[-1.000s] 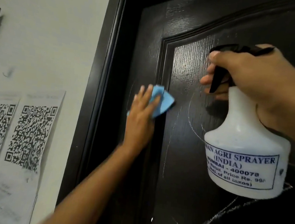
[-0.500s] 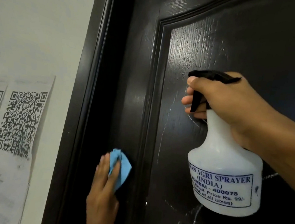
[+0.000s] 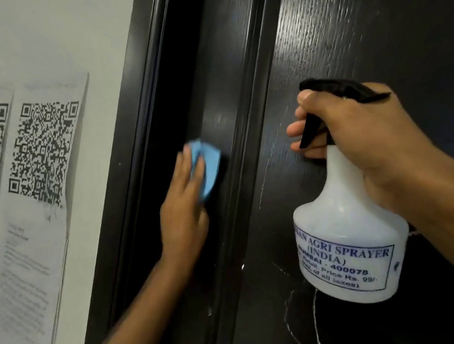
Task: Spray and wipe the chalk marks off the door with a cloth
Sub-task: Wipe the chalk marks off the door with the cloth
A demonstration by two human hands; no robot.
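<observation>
head view, door: dark wood-grain door (image 3: pixel 375 47) fills centre + right of frame; raised vertical moulding runs top to bottom just right of centre.
head view, l hand: left hand (image 3: pixel 184 209) at centre-left, arm coming up from bottom centre; fingers flat and nearly straight, pressing the cloth onto the door's left stile. palm against the door.
head view, cloth: blue cloth (image 3: pixel 207 161) bunched under l fingertips, sticking out above and to the right of them; touching the door, left of the moulding. slightly blurred.
head view, r hand: right hand (image 3: pixel 365 136) at centre-right, curled closed round the neck of the spray bottle, fingers wrapped over the black trigger.
head view, bottle: white spray bottle (image 3: pixel 348 236) held upright in front of the door panel, right of centre; black head points left. blue-print label, reads partly "agri sprayer (india)".
head view, chalk: chalk marks (image 3: pixel 300 338) white lines + smears at lower right of the panel, below bottle; faint vertical streak left of the bottle neck.
head view, wall: pale wall (image 3: pixel 54 10) at left of frame; qr code sheets (image 3: pixel 43 151) stuck on it at mid-left, small print below unreadable.
</observation>
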